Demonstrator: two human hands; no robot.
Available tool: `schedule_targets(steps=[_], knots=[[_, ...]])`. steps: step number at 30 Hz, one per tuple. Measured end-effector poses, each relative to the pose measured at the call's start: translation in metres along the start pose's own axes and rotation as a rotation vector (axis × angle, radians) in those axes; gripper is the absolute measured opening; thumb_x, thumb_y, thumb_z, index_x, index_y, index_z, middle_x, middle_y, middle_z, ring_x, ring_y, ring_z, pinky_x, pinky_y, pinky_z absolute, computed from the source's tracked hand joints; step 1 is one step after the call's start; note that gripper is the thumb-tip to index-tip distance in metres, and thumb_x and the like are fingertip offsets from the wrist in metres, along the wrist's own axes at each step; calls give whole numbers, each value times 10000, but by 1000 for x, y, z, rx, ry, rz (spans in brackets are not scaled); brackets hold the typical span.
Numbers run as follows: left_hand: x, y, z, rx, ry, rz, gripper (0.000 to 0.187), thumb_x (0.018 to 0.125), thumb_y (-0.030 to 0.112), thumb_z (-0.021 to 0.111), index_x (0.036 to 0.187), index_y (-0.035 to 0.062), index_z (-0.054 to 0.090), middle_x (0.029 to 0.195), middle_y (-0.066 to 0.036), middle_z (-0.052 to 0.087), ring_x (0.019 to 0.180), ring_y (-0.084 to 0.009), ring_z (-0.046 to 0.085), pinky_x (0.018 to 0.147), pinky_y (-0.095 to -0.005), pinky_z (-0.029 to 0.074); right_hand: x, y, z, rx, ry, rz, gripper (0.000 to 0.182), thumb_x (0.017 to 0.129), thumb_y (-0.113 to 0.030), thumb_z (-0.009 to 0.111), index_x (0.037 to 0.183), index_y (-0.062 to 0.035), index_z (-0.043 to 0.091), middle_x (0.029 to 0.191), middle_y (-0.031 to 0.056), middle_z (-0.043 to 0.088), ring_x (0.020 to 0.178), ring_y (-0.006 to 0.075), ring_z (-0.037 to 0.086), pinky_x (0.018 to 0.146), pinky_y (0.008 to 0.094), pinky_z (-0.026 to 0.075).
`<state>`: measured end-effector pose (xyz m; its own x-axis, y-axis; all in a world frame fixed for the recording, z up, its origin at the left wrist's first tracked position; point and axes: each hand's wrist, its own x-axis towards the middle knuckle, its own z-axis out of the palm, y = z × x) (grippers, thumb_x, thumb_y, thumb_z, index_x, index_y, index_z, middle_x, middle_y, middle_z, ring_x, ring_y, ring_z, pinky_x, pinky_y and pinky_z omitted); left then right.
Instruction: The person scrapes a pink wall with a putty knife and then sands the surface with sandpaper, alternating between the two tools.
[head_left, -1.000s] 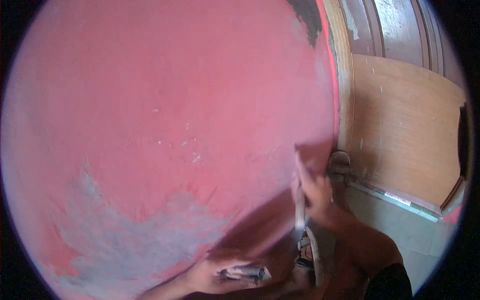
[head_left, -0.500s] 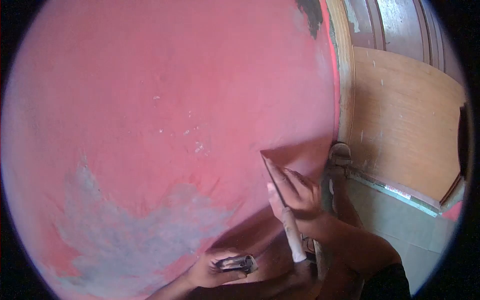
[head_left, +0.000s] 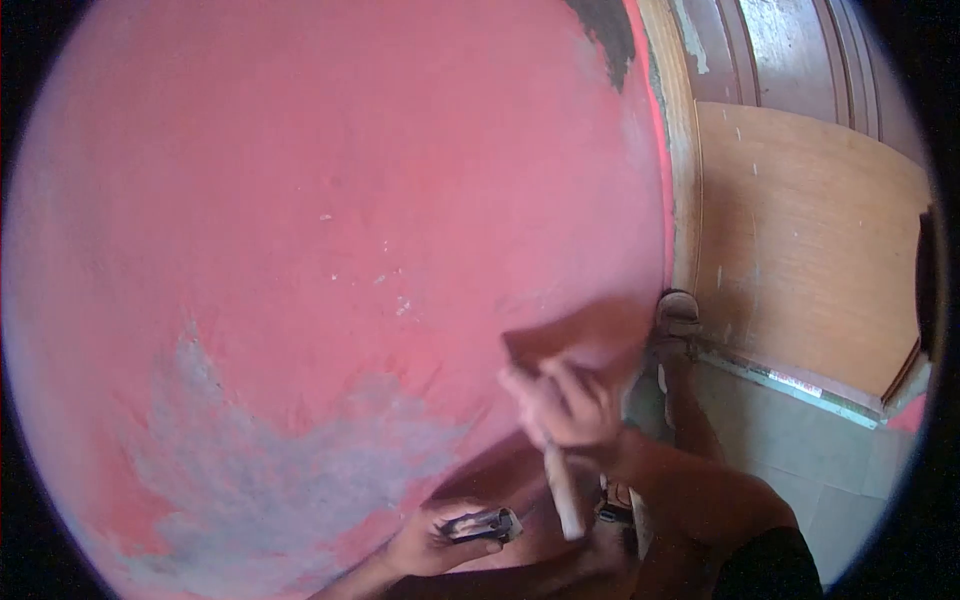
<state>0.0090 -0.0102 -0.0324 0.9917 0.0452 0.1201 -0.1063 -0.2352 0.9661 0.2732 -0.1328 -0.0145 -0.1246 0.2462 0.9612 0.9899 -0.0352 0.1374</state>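
My right hand (head_left: pixel 570 405) is closed around a scraper-like tool with a long pale handle (head_left: pixel 565 495); its tip reaches the pink wall (head_left: pixel 400 150), and the hand is blurred by motion. Lower down, my left hand (head_left: pixel 430 540) grips a small dark metal object (head_left: pixel 480 525), whose exact kind I cannot make out. A rough grey patch (head_left: pixel 300 470) spreads across the wall to the left of both hands. Small white specks (head_left: pixel 403 306) dot the pink surface above it.
A wooden frame (head_left: pixel 685 150) borders the wall on the right, beside a light wooden panel (head_left: pixel 810 240). Brown door panels (head_left: pixel 790 50) stand at the top right. A foot in a sandal (head_left: pixel 678 312) rests near the panel, above the tiled floor (head_left: pixel 770 450).
My right hand has moved down and slightly left with the tool. My left hand keeps its hold on the metal object. The view has shifted slightly.
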Motion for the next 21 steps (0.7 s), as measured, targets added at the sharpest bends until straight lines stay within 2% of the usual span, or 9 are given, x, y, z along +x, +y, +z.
schedule_targets(steps=[2, 4, 6, 7, 10, 12, 14, 16, 21], knots=[[0, 0, 0, 5, 13, 9, 405, 924, 7, 786, 1305, -15, 650, 1147, -40, 729, 1050, -89, 653, 923, -281, 539, -15, 20, -4, -25, -129, 366, 430, 887, -114, 680, 1316, -93, 651, 978, 121, 588, 756, 288, 663, 639, 417, 572], [-6, -4, -2, 19, 28, -27, 399, 927, 10, 784, 1303, -14, 652, 1156, -39, 728, 1050, -89, 651, 926, -282, 539, -12, 24, -1, -26, -59, 539, 408, 895, -111, 683, 1301, -85, 648, 997, 149, 588, 756, 305, 663, 645, 425, 568], [-5, -1, -3, -12, 38, -24, 400, 927, 12, 785, 1304, -12, 652, 1161, -38, 726, 1050, -86, 649, 927, -280, 537, -5, -1, -1, 219, 45, 489, 454, 844, -12, 660, 1295, -71, 662, 902, 102, 617, 733, 309, 668, 611, 455, 559], [-4, -1, -1, -34, 41, -32, 400, 927, 12, 785, 1304, -12, 653, 1164, -37, 726, 1050, -85, 648, 927, -280, 537, -2, -9, 4, 74, 36, 298, 454, 838, -23, 674, 1290, -69, 664, 914, 109, 638, 750, 292, 680, 620, 429, 577], [1, 1, -1, -10, 3, -64, 405, 922, 10, 790, 1303, -9, 655, 1159, -31, 724, 1041, -81, 647, 918, -273, 536, 5, -17, 2, 117, 6, 106, 457, 821, -36, 689, 1277, -66, 669, 963, 116, 652, 732, 275, 686, 613, 369, 586], [0, -2, 2, -36, 11, -70, 400, 924, 3, 784, 1303, -7, 655, 1158, -31, 725, 1040, -81, 648, 915, -271, 536, -19, 11, 6, -85, -53, 188, 439, 845, -35, 668, 1283, -78, 661, 981, 128, 653, 720, 285, 685, 593, 395, 580], [-5, -3, 4, -41, 43, -60, 394, 927, 1, 780, 1301, -6, 657, 1156, -30, 725, 1040, -81, 647, 913, -270, 537, -21, 32, 12, -77, 71, 427, 373, 896, -23, 647, 1265, -76, 662, 951, 141, 643, 700, 333, 672, 561, 445, 558], [-5, -3, 2, -23, 60, -39, 386, 931, 5, 777, 1299, -4, 659, 1152, -28, 725, 1039, -81, 646, 910, -271, 537, -17, 14, 10, -58, 29, 545, 377, 897, -14, 653, 1269, -78, 659, 927, 130, 634, 692, 350, 661, 574, 468, 560], [2, -3, 4, -43, 26, -63, 376, 929, 18, 784, 1286, -4, 668, 1124, -29, 725, 1034, -78, 645, 889, -272, 541, 3, -21, 9, 126, 39, 85, 488, 796, -11, 681, 1277, -89, 672, 912, 115, 629, 736, 283, 670, 624, 396, 575]])
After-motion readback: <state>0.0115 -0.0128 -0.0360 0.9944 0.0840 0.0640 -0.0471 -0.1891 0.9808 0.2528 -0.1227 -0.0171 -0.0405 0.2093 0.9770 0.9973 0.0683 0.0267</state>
